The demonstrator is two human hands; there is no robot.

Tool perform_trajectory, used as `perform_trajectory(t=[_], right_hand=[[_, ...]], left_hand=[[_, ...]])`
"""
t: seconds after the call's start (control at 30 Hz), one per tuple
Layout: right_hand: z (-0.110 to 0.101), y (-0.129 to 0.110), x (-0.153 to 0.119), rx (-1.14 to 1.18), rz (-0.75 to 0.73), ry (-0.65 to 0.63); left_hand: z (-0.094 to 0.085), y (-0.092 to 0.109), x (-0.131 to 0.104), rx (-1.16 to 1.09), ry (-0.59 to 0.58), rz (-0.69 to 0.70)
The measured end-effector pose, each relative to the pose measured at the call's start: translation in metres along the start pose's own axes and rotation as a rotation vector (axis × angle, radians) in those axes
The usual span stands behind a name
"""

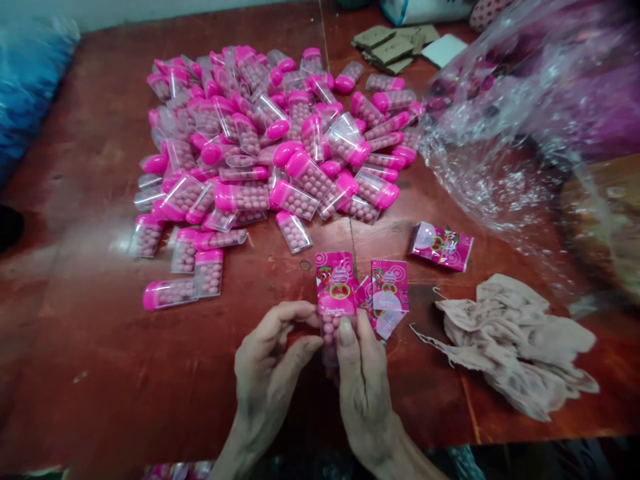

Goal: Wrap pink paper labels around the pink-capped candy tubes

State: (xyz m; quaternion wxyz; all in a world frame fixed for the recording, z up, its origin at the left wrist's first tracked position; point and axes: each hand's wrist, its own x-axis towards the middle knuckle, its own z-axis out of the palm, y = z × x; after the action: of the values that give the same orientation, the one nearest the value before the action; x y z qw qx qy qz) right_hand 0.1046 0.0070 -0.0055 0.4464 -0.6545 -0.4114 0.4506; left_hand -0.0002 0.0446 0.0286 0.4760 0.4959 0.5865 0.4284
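Between my hands stands a small clear candy dispenser (330,335) full of pink balls, with a pink printed sleeve (335,283) around its upper part. My right hand (367,383) grips it, thumb across the front and fingers along the right side. At the left edge, my left hand (273,363) has its curled index finger and thumb against the dispenser and sleeve. Just behind my right fingers lie loose flat printed sleeves (390,287). A stack of the same sleeves (443,247) sits farther right.
A large heap of pink-capped candy dispensers (245,133) covers the back middle of the red table (125,373). On the right are a crumpled beige cloth (515,340) and clear plastic wrap (480,153). Cardboard pieces (393,50) lie at the back; a blue bag (30,87) stands left.
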Motion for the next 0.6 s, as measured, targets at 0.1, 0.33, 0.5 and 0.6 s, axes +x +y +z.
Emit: perform_trajectory(t=[0.1,0.33,0.5,0.6], right_hand=[[-0.002,-0.008,0.000,-0.130,-0.015,0.021],[-0.020,-0.029,0.026,-0.132,-0.346,-0.032],[-0.019,-0.028,0.027,0.156,-0.054,-0.163],[-0.012,-0.024,0.015,0.231,0.038,-0.097]], left_hand=[[0.010,0.003,-0.004,-0.273,0.030,-0.262],[0.021,0.005,-0.007,-0.482,0.084,-0.357],[0.027,0.004,-0.014,-0.460,0.069,-0.338],[0.033,0.004,-0.016,-0.408,0.199,-0.317]])
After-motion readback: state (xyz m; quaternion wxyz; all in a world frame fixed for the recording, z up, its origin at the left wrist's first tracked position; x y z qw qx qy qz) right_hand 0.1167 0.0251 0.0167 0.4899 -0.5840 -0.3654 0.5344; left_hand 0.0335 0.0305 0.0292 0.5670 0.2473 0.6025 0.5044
